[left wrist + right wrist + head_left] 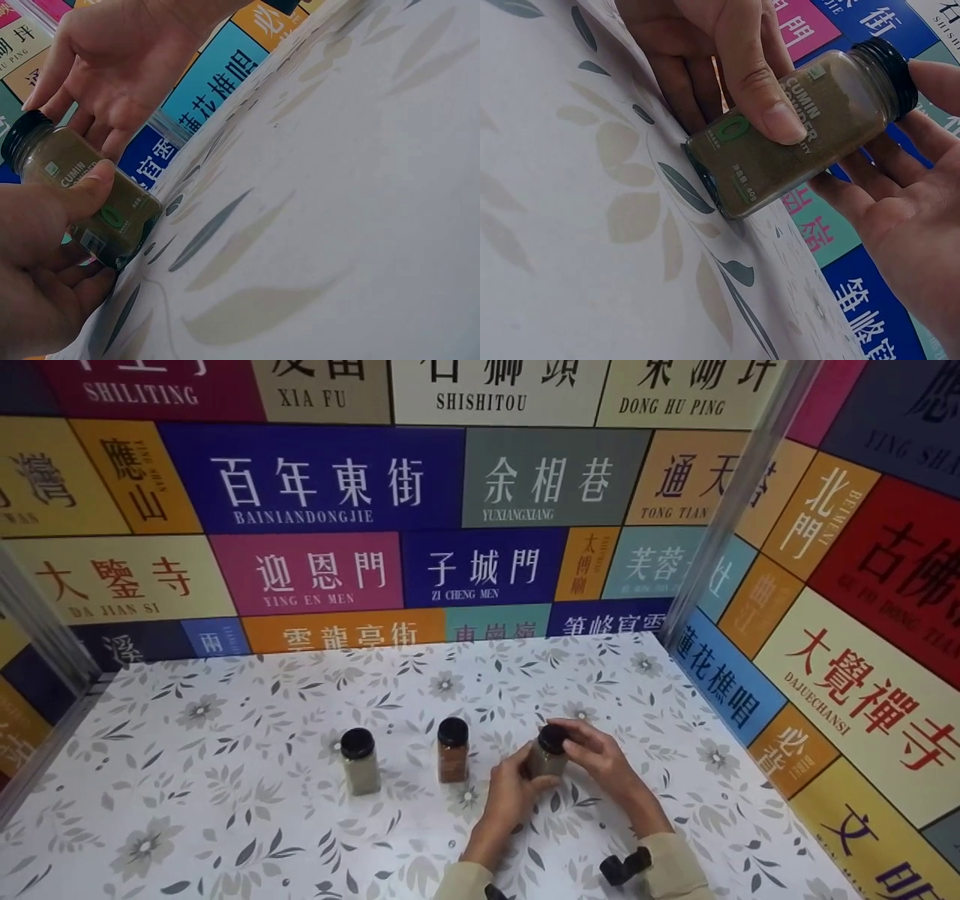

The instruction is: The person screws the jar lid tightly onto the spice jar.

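A square clear jar of cumin powder (772,169) with a black screw lid (552,737) stands on the table at the right. My left hand (514,784) grips its body, thumb across the printed label and fingers behind. At the top, my right hand (604,757) pinches the lid between thumb and fingers. In the right wrist view the jar's base meets the tablecloth. The lid sits on the jar's neck.
To the left stand two more black-lidded jars: one of reddish-brown powder (453,761) and one of pale powder (362,772). Panels with large characters (315,484) rise behind and at the right. A floral cloth (247,750) covers the table.
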Demonstrator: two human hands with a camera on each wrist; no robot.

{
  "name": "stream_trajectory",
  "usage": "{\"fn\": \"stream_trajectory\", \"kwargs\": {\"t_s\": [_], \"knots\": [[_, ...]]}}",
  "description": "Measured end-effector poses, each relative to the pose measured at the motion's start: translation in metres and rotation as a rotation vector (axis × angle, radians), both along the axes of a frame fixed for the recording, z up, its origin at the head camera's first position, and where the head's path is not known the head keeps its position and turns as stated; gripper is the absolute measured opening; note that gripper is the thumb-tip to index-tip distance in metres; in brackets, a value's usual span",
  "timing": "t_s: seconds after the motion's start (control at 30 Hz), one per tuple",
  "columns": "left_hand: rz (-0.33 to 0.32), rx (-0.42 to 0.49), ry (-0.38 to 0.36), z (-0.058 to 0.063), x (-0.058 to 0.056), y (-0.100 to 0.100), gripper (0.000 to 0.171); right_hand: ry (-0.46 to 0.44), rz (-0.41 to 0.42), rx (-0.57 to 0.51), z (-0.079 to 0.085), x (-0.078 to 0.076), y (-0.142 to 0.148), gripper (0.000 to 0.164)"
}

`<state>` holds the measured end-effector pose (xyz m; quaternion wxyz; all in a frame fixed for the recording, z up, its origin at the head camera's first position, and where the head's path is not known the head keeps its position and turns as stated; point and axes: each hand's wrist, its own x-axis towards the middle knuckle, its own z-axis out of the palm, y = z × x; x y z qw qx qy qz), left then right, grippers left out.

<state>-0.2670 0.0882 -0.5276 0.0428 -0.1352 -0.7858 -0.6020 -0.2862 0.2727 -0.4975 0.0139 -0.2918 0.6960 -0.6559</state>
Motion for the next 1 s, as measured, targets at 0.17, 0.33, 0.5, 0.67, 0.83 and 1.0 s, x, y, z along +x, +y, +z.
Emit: {"fn": "stream_trajectory", "kwargs": {"t_s": [0.17,0.33,0.5,0.67,0.83,1.0], "knots": [[0.003,0.008,-0.013,0.0003,-0.0001,0.0005,0.056,-0.006,-0.056,0.02,0.0013,0.0012,-0.001,0.043],[0.014,0.004,-0.013,0.0005,-0.0013,0.0005,0.059,-0.089,-0.14,0.051,0.0022,0.0021,-0.0025,0.046],[0.01,-0.024,0.011,0.0011,-0.001,-0.0013,0.055,-0.141,-0.184,0.077,0.0022,0.002,-0.0045,0.045],[0.002,-0.018,0.013,0.0008,-0.0009,-0.0021,0.052,-0.133,-0.189,0.097,0.0034,0.0017,-0.0056,0.047],[-0.02,0.019,0.0,0.0006,-0.0009,-0.0021,0.052,-0.1,-0.146,0.109,0.0049,0.0041,-0.0026,0.048],[-0.016,0.023,0.011,0.0008,-0.0007,-0.0014,0.051,-0.022,-0.05,0.065,0.0038,0.0036,-0.0001,0.046]]}}
